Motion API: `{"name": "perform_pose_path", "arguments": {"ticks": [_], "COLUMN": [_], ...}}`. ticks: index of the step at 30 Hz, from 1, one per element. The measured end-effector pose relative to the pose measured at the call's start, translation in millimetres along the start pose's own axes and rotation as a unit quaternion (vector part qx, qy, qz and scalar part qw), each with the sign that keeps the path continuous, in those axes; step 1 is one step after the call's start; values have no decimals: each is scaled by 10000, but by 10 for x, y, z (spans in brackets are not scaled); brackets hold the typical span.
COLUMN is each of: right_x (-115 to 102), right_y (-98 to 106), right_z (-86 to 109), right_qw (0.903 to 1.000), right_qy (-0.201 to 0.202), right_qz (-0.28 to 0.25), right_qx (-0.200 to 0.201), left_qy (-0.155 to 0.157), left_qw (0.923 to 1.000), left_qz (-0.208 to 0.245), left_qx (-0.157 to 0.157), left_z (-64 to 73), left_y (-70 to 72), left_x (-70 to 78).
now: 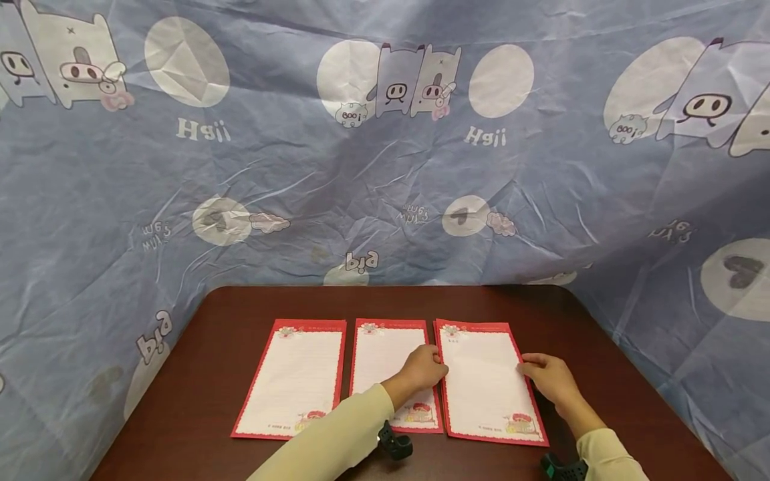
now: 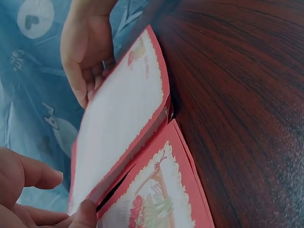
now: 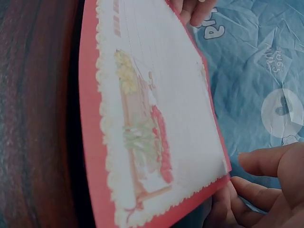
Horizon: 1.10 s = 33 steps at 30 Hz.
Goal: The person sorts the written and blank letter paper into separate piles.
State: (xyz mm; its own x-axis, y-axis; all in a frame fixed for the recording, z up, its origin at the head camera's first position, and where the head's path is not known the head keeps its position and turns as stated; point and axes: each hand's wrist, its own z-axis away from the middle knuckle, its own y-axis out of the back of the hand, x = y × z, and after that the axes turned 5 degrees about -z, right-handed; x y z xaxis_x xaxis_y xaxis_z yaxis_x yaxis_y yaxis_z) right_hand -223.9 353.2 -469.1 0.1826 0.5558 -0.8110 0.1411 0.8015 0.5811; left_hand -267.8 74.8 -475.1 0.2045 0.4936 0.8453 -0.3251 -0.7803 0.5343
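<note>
A red-bordered sheet of letter paper (image 1: 484, 381) with a cartoon print in its lower corner lies at the right, a red edge of more paper showing at its top left. My left hand (image 1: 424, 367) holds its left edge, fingers curled in at the side. At the opposite edge, my right hand (image 1: 550, 379) has thumb and fingers about the border. In the right wrist view some right fingers (image 3: 221, 204) pass behind the paper's edge. Seen from the left wrist, the paper (image 2: 123, 109) slopes, with a layered red side showing.
Two matching sets of letter paper lie to the left, one in the middle (image 1: 385, 361) partly under my left forearm, another farther left (image 1: 301, 381). All rest on a dark brown table (image 1: 198, 374). A blue cartoon-print cloth (image 1: 385, 167) hangs behind and around the table.
</note>
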Motion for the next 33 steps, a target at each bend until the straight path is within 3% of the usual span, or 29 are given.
{"name": "perform_pose_path", "arguments": {"ticks": [6,14,22,33], "right_x": [-66,-288,-569,-791], "right_y": [-77,-322,-668,-1053], "right_z": [-16,5,40,60], "right_qw": [10000,9985,9931,9830], "right_qy": [14,139,521,678], "right_qz": [-62,-502,-771,-1171], "right_qx": [-41,-167,-716,-1238], "left_qy": [13,47,237,626], "left_qw": [9997,9996,9981,9943], "left_qz": [-203,106,253,203], "left_qx": [96,264,517,843], "left_z": [16,72,245,504], "left_y": [51,234,574,1001], "left_x": [-27,-160,-395,-713]}}
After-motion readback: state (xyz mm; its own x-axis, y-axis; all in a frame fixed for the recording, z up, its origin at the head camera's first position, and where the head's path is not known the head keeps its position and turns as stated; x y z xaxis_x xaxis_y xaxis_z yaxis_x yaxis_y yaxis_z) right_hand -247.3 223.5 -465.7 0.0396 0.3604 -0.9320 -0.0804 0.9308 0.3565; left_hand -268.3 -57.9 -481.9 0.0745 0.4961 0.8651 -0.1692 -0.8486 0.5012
